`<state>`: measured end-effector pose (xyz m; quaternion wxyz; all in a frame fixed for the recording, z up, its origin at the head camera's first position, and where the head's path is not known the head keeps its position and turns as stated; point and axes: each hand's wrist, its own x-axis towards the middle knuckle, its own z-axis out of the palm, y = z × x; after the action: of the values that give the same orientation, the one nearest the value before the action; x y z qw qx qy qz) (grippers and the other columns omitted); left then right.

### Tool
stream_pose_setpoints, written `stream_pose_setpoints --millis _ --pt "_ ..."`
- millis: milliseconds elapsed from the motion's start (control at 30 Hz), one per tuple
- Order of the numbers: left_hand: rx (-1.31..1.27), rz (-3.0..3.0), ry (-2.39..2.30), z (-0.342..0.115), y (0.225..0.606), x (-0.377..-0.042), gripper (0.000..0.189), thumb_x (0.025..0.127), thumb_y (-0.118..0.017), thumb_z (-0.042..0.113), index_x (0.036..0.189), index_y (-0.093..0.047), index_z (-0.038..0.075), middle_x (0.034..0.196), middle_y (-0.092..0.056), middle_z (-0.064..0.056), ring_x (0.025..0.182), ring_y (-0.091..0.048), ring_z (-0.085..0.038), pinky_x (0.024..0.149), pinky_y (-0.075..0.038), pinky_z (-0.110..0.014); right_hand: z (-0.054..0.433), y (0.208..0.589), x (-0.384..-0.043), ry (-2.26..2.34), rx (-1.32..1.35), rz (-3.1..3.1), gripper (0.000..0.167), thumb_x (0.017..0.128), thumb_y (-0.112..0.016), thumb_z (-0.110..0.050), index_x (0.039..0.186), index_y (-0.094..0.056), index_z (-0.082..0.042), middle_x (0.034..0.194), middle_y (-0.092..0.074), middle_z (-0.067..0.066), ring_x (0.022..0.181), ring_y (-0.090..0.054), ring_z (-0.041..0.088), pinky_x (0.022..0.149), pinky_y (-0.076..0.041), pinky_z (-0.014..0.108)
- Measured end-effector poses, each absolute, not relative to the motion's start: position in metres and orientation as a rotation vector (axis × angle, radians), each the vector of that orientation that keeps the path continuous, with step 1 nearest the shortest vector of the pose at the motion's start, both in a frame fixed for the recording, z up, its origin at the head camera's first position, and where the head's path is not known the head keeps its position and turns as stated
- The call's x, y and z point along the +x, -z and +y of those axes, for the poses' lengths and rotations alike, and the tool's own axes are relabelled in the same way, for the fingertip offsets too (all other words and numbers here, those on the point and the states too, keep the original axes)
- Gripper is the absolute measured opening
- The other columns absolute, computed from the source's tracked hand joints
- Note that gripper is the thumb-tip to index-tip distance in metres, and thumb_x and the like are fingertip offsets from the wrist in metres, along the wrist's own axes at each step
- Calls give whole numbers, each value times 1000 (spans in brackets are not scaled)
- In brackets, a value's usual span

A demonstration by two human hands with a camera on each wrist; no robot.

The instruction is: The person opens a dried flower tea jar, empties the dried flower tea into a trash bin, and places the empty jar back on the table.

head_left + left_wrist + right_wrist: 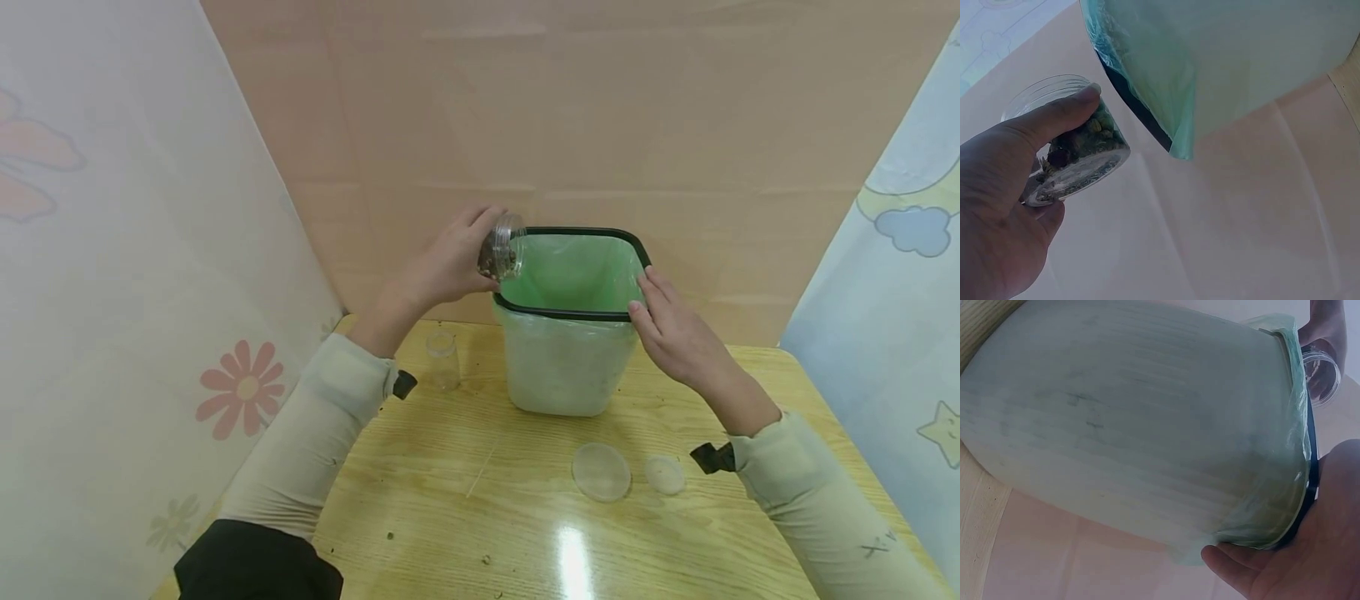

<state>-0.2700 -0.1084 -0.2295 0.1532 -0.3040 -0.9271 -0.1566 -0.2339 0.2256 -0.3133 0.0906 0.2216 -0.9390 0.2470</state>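
My left hand [457, 258] grips a clear jar [502, 247] tilted on its side at the left rim of the trash bin [573, 367]. Dark, mixed dry bits [1079, 140] are inside the jar, under the thumb in the left wrist view. A black rim [570, 315] and a green plastic liner [585, 262] top the pale bin, which stands upright. At the bin's right corner, my right hand [678, 337] holds the rim, thumb toward the front and fingers along the side. Part of that rim is hidden behind the hand.
Behind my left wrist stands a second clear container [444, 362]. Two translucent round lids, a larger one [602, 472] and a smaller one [665, 474], lie in front of the bin. Small crumbs [486, 559] dot the wooden table [442, 508]; covered walls enclose it.
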Motion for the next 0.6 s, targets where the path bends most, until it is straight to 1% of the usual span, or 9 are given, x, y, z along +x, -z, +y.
stream_pose_setpoints --millis 267,400,600 --pt "-864 -2665 406 -105 231 -270 101 74 -92 17 155 -32 16 155 -37 -11 140 -39 -32 111 -43 -47 224 313 -233 -734 650 -2797 69 111 -24 -41 157 -17 10 167 -7 26 153 -9 44 120 -14 62" --pt "-872 -2654 386 -103 231 -270 102 73 -93 17 155 -33 15 154 -37 -10 140 -38 -31 113 -41 -46 224 313 -234 -737 654 -2797 69 111 -24 -41 157 -17 10 167 -7 26 153 -10 45 120 -15 63" --pt "-915 -2620 368 -101 232 -271 100 72 -93 14 153 -35 14 152 -39 -11 140 -39 -29 116 -38 -44 224 313 -234 -735 646 -2822 70 111 -24 -42 158 -15 9 167 -4 24 153 -8 43 120 -15 62"
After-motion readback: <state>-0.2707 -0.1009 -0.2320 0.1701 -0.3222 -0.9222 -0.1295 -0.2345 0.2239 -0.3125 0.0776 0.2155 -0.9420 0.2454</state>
